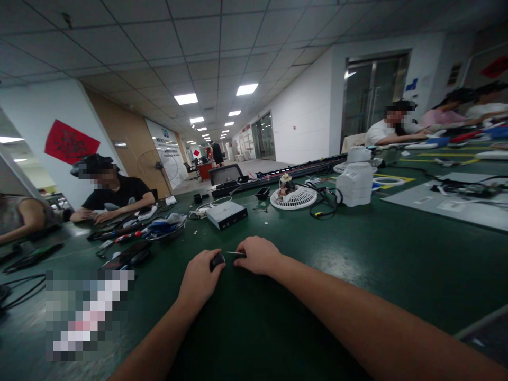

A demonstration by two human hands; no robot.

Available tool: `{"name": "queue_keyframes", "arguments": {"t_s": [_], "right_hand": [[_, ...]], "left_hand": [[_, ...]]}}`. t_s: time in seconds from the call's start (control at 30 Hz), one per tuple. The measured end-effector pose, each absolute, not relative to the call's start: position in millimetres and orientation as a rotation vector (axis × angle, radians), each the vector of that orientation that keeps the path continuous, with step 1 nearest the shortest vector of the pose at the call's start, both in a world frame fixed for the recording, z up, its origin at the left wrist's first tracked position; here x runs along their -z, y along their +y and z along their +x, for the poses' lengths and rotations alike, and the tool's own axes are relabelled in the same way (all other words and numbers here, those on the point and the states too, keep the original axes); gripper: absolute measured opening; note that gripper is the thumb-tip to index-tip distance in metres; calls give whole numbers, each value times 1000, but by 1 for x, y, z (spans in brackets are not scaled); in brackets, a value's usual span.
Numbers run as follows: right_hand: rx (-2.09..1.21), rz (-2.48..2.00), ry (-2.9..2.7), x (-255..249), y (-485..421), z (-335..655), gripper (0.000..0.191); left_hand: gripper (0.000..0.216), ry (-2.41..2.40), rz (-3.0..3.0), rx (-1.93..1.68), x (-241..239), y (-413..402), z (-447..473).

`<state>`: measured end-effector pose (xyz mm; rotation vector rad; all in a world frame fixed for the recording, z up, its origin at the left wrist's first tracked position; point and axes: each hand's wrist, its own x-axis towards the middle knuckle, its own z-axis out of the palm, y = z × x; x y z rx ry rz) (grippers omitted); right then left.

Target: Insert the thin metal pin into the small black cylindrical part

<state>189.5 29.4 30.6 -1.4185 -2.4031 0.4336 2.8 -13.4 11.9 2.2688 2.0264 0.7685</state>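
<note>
My left hand (200, 278) rests on the dark green table (357, 254), fingers closed around a small black rounded object (217, 260). My right hand (257, 255) lies right beside it, fingers curled and pinching a thin dark tool with a metal tip (234, 254) that points toward the black object. Both forearms reach in from the bottom edge. What the black object is cannot be made out.
A grey box-shaped device (227, 214) lies beyond my hands, with a white fan grille (293, 197) and a white fan body (355, 182) to the right. Tools and cables (130, 233) clutter the left. Other people sit at the left (115, 193) and far right (392, 129).
</note>
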Motion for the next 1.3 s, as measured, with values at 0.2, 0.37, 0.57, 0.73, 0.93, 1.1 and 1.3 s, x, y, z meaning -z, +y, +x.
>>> {"name": "queue_keyframes", "arguments": {"t_s": [0.2, 0.37, 0.57, 0.73, 0.93, 1.1, 1.3], "right_hand": [[-675, -1334, -2273, -32, 36, 200, 20], [-884, -1197, -2040, -27, 41, 199, 29], [-990, -980, -1874, -34, 31, 192, 16], [-889, -949, -1862, -40, 27, 194, 16], [-938, -895, -1862, -35, 31, 194, 15], [-1193, -928, -1859, -25, 40, 194, 21], [-1426, -999, -1754, -24, 42, 195, 28]], "left_hand": [[35, 1905, 2263, -838, -13, -15, 5], [33, 1776, 2319, -848, -17, -20, 13], [34, 1740, 2308, -981, -20, -26, 19], [34, 1713, 2277, -1084, -20, -28, 20], [33, 1643, 2285, -1114, -20, -30, 21], [31, 1548, 2365, -1079, -20, -30, 18], [30, 1448, 2421, -1072, -21, -31, 15]]}}
